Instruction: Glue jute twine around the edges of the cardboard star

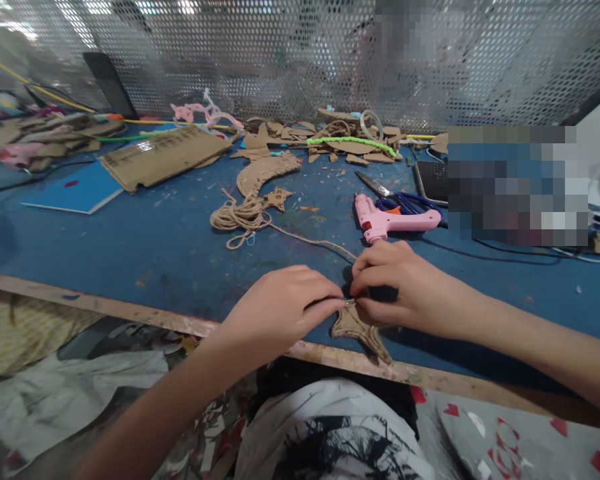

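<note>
Pinching a small cardboard star (356,325), at some risk of a tug from the twine (313,239)

At lower centre-right of the frame, gripping the star's upper tip between thumb and fingertips of the left hand (293,300); bunching fingertips of the right hand (407,283) over the same tip, impossible to tell whether on twine or cardboard. Likely to jerk out of line if snagged in the tangled coil (240,217) at centre. Liable to bend if pressed down at the wooden table edge (323,353). Possibly burnt knuckles from the nearby pink glue gun (405,221), if hot.
</note>
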A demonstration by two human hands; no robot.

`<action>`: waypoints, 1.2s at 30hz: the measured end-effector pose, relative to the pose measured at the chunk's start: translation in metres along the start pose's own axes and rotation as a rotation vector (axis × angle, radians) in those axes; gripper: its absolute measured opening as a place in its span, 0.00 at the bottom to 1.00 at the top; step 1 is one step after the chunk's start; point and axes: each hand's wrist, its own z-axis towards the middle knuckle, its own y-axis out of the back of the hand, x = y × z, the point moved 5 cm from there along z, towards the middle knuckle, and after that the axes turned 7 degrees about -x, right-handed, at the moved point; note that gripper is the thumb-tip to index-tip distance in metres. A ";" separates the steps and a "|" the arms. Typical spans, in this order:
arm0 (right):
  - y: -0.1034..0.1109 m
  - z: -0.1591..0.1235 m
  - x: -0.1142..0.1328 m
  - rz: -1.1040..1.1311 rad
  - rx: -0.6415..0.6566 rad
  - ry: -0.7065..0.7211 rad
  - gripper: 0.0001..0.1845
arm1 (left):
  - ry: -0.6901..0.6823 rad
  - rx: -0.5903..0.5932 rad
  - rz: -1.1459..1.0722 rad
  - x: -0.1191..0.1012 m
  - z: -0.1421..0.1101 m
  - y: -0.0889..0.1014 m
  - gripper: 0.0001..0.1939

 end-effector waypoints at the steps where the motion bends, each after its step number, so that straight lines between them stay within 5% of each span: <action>1: 0.000 0.000 0.000 -0.002 -0.003 0.002 0.06 | 0.049 -0.008 0.015 0.000 0.002 -0.001 0.10; 9: 0.002 -0.003 0.000 -0.031 -0.059 0.008 0.06 | 0.279 -0.004 0.050 -0.002 0.010 -0.009 0.07; 16: 0.050 -0.007 -0.027 -0.181 -0.474 0.003 0.04 | 0.344 -0.016 -0.040 0.002 0.009 -0.009 0.07; 19: 0.059 -0.009 -0.055 -0.270 -0.518 -0.085 0.04 | 0.353 -0.007 -0.059 0.002 0.010 -0.011 0.07; 26: 0.057 -0.011 -0.074 -0.385 -0.480 -0.136 0.06 | 0.333 -0.009 -0.109 0.005 0.007 -0.008 0.07; 30: 0.051 -0.010 -0.077 -0.467 -0.420 -0.132 0.14 | 0.276 0.043 -0.183 0.004 0.006 0.000 0.15; 36: 0.036 -0.007 -0.089 -0.664 -0.299 -0.150 0.23 | 0.295 0.073 0.022 -0.008 0.022 -0.007 0.20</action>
